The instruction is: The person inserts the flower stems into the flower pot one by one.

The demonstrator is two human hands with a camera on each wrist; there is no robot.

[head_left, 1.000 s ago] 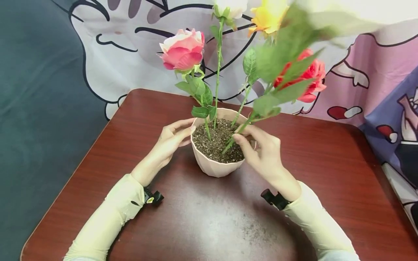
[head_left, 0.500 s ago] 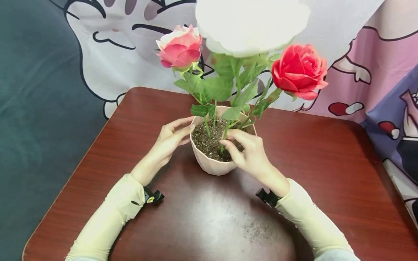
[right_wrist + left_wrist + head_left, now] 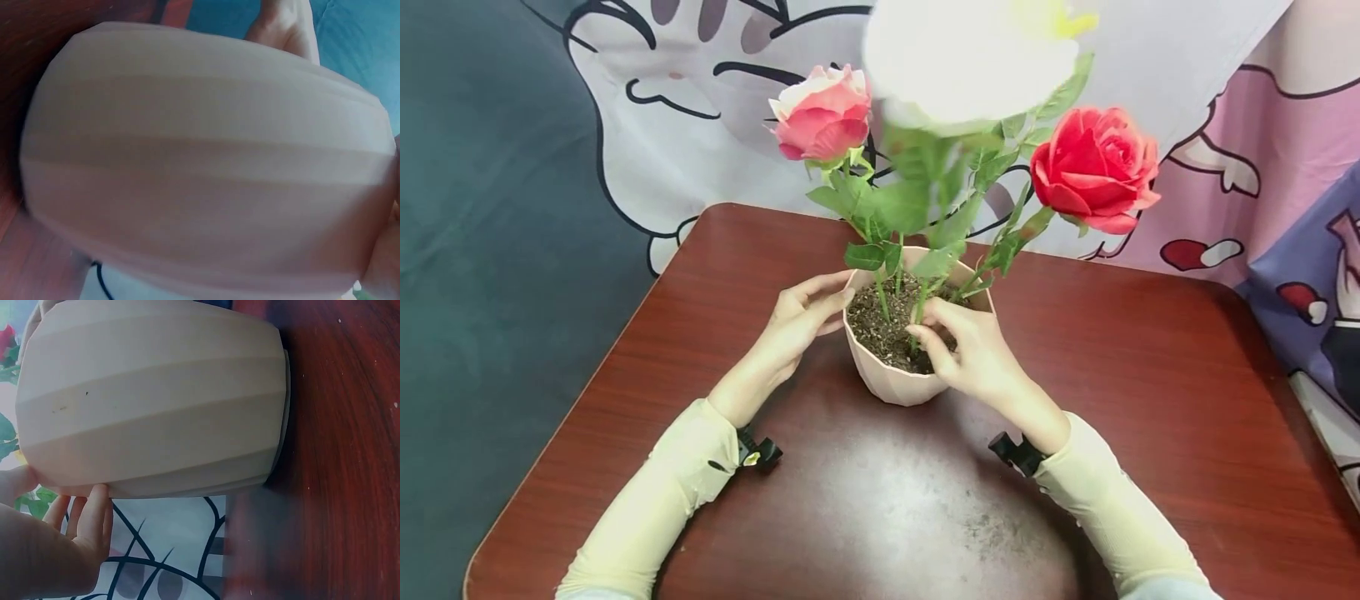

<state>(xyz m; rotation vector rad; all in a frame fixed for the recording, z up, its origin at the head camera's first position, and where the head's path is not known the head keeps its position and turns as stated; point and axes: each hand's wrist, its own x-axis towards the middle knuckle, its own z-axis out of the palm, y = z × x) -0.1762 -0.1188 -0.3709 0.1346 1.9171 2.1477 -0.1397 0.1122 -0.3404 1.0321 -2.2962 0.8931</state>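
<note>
A pale pink faceted flowerpot (image 3: 901,385) holds dark soil (image 3: 880,333) and several upright roses. My right hand (image 3: 981,350) pinches the green stem (image 3: 920,305) of a white rose (image 3: 970,62) low down, where it meets the soil near the front. At the pot's left side my left hand (image 3: 790,325) touches the wall, thumb at the rim and fingers fairly straight. The left wrist view shows those fingertips (image 3: 100,490) against the outside of the flowerpot (image 3: 156,400). In the right wrist view the flowerpot (image 3: 206,156) hides most of the right hand (image 3: 382,262).
A pink-and-white rose (image 3: 823,117) leans left and a red rose (image 3: 1097,171) leans right. Yellow petals (image 3: 1071,23) show behind the white bloom. The brown wooden table (image 3: 760,517) ends at a cartoon-print cloth (image 3: 655,167).
My right hand has moved left and swung the white rose's stem upright, bringing its bloom in front of the yellow one. The left hand stays at the pot.
</note>
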